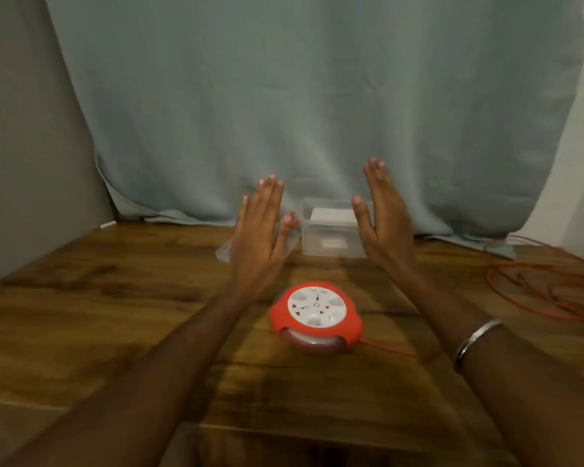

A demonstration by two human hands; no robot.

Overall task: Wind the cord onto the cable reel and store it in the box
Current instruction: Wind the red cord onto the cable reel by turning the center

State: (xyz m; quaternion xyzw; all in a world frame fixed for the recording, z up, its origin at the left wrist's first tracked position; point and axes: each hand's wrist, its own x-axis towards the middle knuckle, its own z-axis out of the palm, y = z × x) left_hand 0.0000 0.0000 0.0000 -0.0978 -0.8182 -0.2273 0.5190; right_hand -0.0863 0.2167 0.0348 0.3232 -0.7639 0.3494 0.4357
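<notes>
Both hands, left (260, 230) and right (383, 227), are spread flat and holding nothing. The reel (316, 320) lies flat at 6 o'clock of them, about equally near; its cord (550, 291) piles at 3, and the box (334, 235) at 12 is, I think, lidless.

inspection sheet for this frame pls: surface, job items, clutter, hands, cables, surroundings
Surface: wooden table, dark plank grain.
Job's things: red-and-white cable reel flat at centre; clear plastic box behind it, white item inside; clear lid left of box, partly hidden.
Clutter: nothing seen.
Hands: left hand and right hand raised, fingers straight, holding nothing.
Cables: orange cord unwound, loose loops at right.
Surroundings: grey-blue curtain behind; grey wall left.
</notes>
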